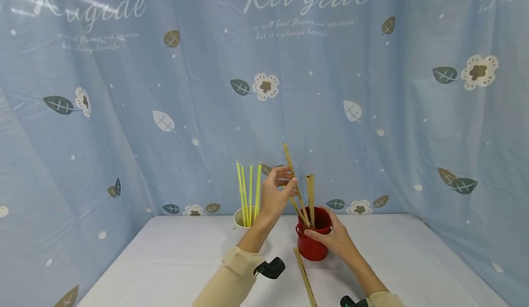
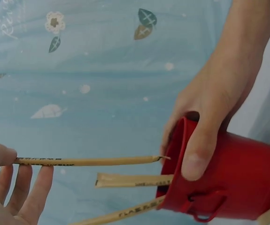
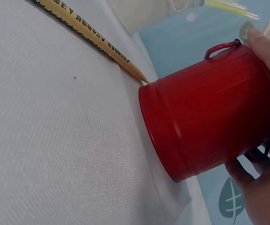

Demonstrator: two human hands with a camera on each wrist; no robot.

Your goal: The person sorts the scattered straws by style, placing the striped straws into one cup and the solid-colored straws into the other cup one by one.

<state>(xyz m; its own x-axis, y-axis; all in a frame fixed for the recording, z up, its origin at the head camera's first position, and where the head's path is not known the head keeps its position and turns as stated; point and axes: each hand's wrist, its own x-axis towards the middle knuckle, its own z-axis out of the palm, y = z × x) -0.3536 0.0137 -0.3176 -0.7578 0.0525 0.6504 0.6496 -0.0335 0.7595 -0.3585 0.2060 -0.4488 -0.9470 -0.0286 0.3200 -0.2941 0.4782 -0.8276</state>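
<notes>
My left hand (image 1: 276, 192) pinches a slim stick in a brown printed paper wrapper (image 2: 92, 161) between thumb and fingers. This stick slants down, its lower tip at the mouth of a red metal bucket (image 1: 312, 247). More paper-wrapped sticks (image 2: 135, 180) lean in that bucket, their upper ends poking out over the rim. With thumb and fingers around the bucket's upper part, my right hand (image 1: 336, 238) grips it from the right. Small loop handles (image 3: 221, 48) stick out from the bucket's sides.
Left of the red bucket stands a white bucket (image 1: 239, 219) with several thin yellow-green sticks (image 1: 250, 192), partly behind my left forearm. Another paper-wrapped stick (image 1: 305, 277) lies on the white tabletop (image 1: 173, 261) before the red bucket. A blue patterned curtain (image 1: 206, 114) hangs behind.
</notes>
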